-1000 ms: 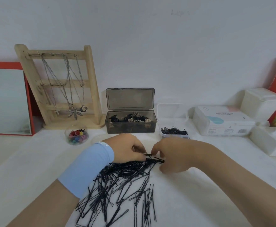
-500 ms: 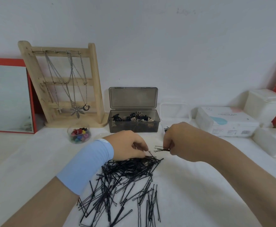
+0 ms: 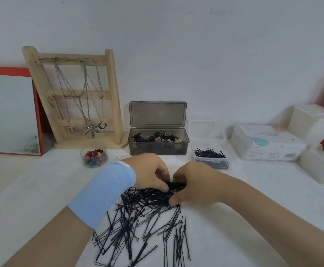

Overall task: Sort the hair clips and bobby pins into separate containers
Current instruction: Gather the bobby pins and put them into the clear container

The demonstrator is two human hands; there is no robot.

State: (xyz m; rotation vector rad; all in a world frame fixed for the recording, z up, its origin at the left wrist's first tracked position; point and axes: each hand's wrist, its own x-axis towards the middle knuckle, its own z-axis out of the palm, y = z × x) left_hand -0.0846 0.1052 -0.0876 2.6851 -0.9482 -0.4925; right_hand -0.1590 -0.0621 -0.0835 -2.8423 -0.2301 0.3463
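Observation:
A loose pile of black bobby pins [image 3: 138,224] lies on the white cloth in front of me. My left hand [image 3: 149,174], with a light blue wristband, and my right hand [image 3: 195,185] meet at the far end of the pile. The fingers and thumbs of both curl into a dense bunch of pins there. Behind them a smoky grey box [image 3: 158,149] with its lid up holds dark and beige hair clips. To its right a small clear box [image 3: 211,158], lid open, holds bobby pins.
A small round clear tub of coloured clips [image 3: 94,158] stands left of the grey box. A wooden necklace stand [image 3: 74,97] and a red-framed mirror [image 3: 11,112] lean at the back left. White boxes [image 3: 265,143] crowd the right side.
Half a second ago my right hand was raised near the clear box, pinching a few pins. It has come back down to the pile, beside my left hand, which stayed there.

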